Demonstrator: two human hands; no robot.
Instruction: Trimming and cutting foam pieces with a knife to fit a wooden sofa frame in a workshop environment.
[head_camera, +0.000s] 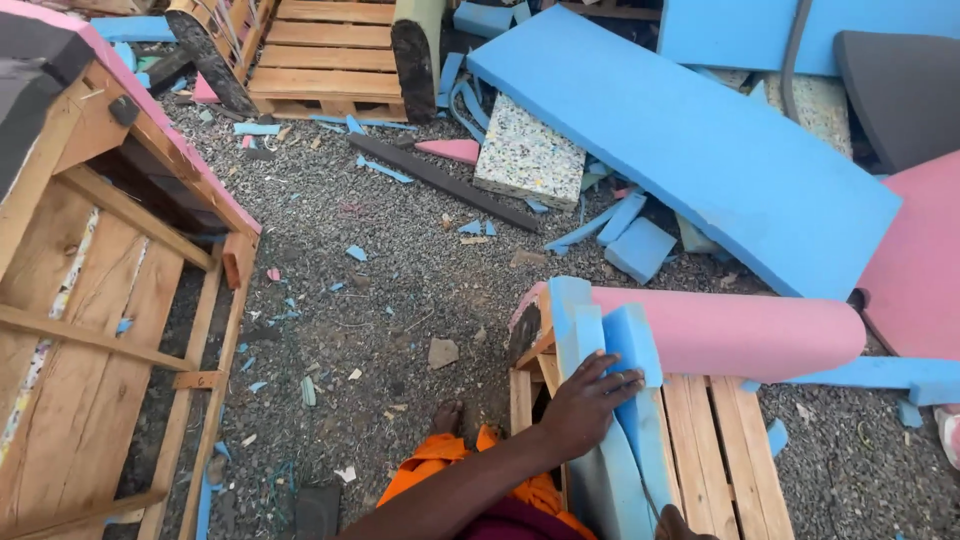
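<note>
My left hand (588, 402) reaches in from the lower left and grips upright blue foam strips (612, 350) set along the edge of a wooden slatted frame (712, 440). Its fingers lie across the strips' faces. A pink foam roll (730, 330) rests on the frame just behind the strips. Only a small part of my right hand (672, 523) shows at the bottom edge, beside the lower end of the strips; what it holds is hidden. An orange garment (440, 462) and a bare foot (447, 415) are below my arm.
Gravel ground (380, 300) is strewn with foam scraps. A large blue foam slab (690, 150) leans at the upper right, next to a speckled foam block (528, 155). A big wooden frame (100, 330) fills the left; a pallet (330, 55) lies at the top.
</note>
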